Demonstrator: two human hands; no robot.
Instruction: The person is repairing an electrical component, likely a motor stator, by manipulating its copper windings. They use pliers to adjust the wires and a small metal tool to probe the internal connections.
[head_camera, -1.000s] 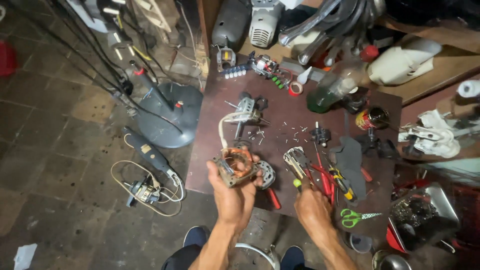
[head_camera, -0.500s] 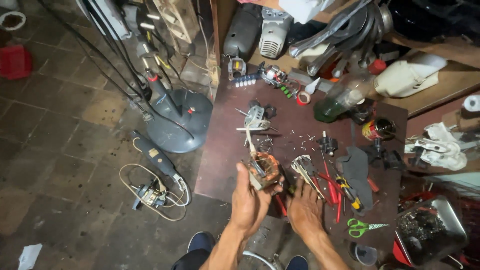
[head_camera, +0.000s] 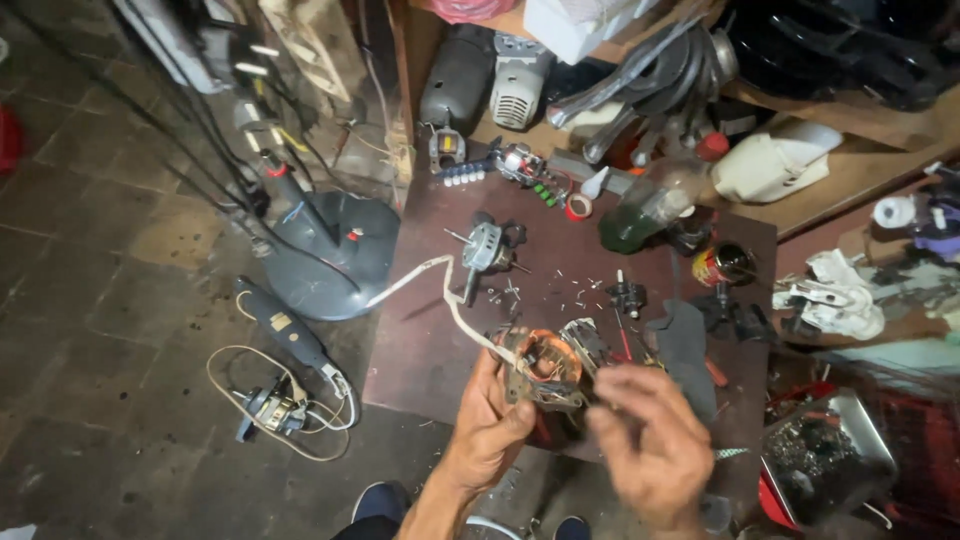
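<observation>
Head view | our left hand (head_camera: 487, 432) grips copper-wound motor stator (head_camera: 545, 365) over desk (head_camera: 420, 340) | right hand (head_camera: 650, 440) blurred at 3 o'clock, grip unclear | small motor (head_camera: 487, 246) at 12 | fan base (head_camera: 325, 255) at 10

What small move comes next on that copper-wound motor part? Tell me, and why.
Probably bring the right hand onto the copper-wound motor part that the left hand grips: its fingers hover blurred just beside it, without a firm hold.
</observation>
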